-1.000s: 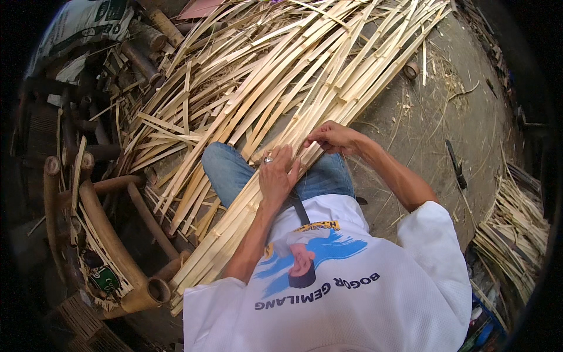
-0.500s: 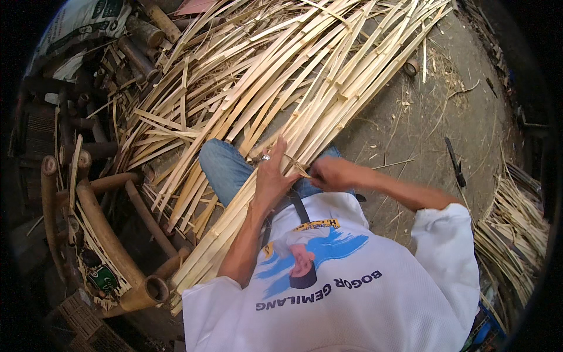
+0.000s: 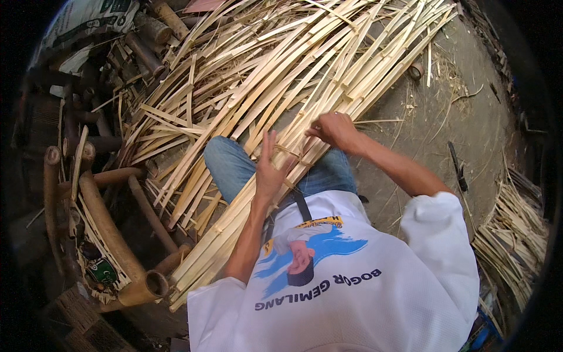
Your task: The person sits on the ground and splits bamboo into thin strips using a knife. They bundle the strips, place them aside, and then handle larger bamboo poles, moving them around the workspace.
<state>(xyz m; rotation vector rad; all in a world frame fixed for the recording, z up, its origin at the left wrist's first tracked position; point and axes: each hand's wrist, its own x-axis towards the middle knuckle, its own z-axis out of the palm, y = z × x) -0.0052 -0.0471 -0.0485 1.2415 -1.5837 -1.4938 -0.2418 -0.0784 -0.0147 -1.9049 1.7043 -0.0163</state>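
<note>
Bamboo strips are best steadied by the left hand, fingers spread; the right hand is curled, its hold unclear.

One left hand, one right hand, that's two! One strip bundle, one dark tool, one green container, loose strips beyond counting!

Bamboo workshop: strips, thick poles, littered floor.
</note>
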